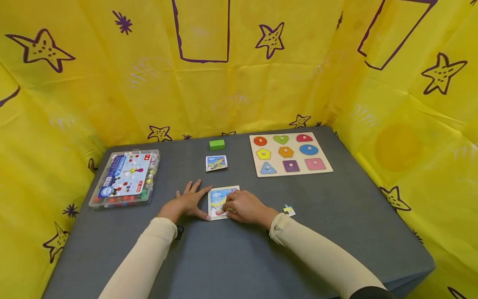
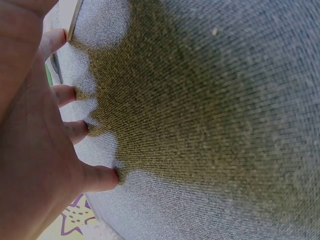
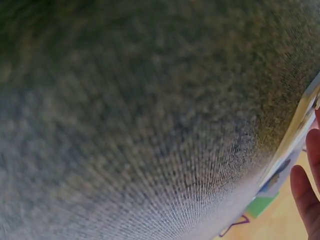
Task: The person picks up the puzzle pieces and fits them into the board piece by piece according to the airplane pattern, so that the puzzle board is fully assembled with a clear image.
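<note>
A small framed jigsaw puzzle (image 1: pixel 215 203) with a blue and yellow picture lies flat on the grey cloth. My left hand (image 1: pixel 189 201) is spread on the cloth at its left side, with thumb and index finger touching the frame's edge. In the left wrist view the left fingers (image 2: pixel 102 178) stand apart, tips on the cloth. My right hand (image 1: pixel 245 206) covers the puzzle's right part, its curled fingers and thumb pinching a puzzle piece that is mostly hidden. A loose puzzle piece (image 1: pixel 288 210) lies by the right wrist. The right wrist view catches only some fingertips (image 3: pixel 302 187).
Behind the puzzle are a small picture card (image 1: pixel 216 163) and a green block (image 1: pixel 217 145). A clear plastic box of coloured beads (image 1: pixel 125 178) sits at left. At back right lies a wooden shape board (image 1: pixel 292 154) with knobbed pieces. Yellow patterned cloth (image 1: pixel 239 83) hangs around the table.
</note>
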The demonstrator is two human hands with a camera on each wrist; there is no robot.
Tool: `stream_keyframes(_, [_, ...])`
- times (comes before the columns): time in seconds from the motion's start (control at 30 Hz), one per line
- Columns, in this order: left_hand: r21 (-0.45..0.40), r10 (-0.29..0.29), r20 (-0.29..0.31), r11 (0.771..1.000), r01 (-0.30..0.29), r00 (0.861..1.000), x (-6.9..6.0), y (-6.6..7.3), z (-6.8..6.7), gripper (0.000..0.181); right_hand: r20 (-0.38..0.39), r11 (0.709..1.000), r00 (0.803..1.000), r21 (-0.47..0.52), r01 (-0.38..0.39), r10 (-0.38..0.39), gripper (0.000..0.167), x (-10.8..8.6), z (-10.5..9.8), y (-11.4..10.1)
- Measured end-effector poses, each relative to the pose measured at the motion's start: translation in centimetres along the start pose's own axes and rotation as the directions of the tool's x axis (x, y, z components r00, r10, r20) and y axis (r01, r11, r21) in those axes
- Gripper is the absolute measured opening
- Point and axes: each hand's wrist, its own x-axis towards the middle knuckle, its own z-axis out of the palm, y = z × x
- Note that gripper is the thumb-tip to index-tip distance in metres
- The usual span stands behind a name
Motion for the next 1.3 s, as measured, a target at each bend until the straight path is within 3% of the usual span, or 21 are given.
stream_keyframes(0.27, [0.003, -0.002, 0.008, 1.0, 0.002, 1.0, 0.1, 0.2, 0.1, 0.107, -0.011, 1.0, 1.0, 0.013, 0.005, -0.005, 0.023, -0.5, 0.4, 0.1])
stream_keyframes(0.43, [0.019, -0.009, -0.001, 1.0, 0.009, 1.0, 0.1, 0.0, -0.2, 0.108, -0.017, 0.998, 0.999, 0.044, -0.051, 0.052, 0.028, -1.8, -1.0, 1.6])
stream_keyframes(0.6, [0.018, -0.013, -0.003, 1.0, 0.013, 1.0, 0.0, -0.3, -0.7, 0.109, -0.013, 0.991, 0.993, 0.061, -0.118, 0.119, 0.027, -5.0, -3.1, 5.0])
stream_keyframes(0.87, [0.018, -0.019, 0.022, 1.0, 0.018, 1.0, -0.4, -0.2, -1.0, 0.109, 0.174, 0.958, 0.968, 0.192, -0.214, 0.181, 0.032, -11.7, -4.2, 8.8])
stream_keyframes(1.0, [0.015, -0.017, 0.029, 1.0, 0.016, 0.999, -0.4, -0.1, -1.0, 0.108, 0.199, 0.955, 0.965, 0.207, -0.213, 0.172, 0.034, -13.6, -4.1, 9.5])
stream_keyframes(1.17, [0.012, -0.017, 0.035, 1.0, 0.017, 0.999, -0.2, 0.1, -0.8, 0.108, 0.164, 0.969, 0.977, 0.183, -0.165, 0.135, 0.028, -13.8, -3.9, 9.5])
stream_keyframes(1.3, [0.015, -0.009, 0.033, 1.0, 0.009, 0.999, 0.3, 0.0, -0.3, 0.109, 0.136, 0.968, 0.981, 0.194, -0.161, 0.136, 0.028, -12.0, -4.2, 8.3])
